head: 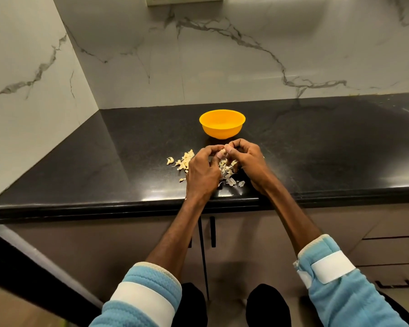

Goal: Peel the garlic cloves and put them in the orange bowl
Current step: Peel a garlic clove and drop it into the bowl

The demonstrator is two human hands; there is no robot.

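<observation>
Garlic clove (223,152) pinched between left hand (202,172) and right hand (247,161), orange bowl (222,124) waiting just beyond, dead ahead!

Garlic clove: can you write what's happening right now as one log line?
step: peeling | left hand: pinches garlic clove | right hand: pinches same clove | orange bowl: beyond hands, untouched | garlic skins: on countertop

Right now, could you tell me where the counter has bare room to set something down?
The counter is bare right of the right hand and orange bowl, and left of the garlic pile toward the corner. Crowded: under and beside the left hand, down toward the front edge.
</observation>
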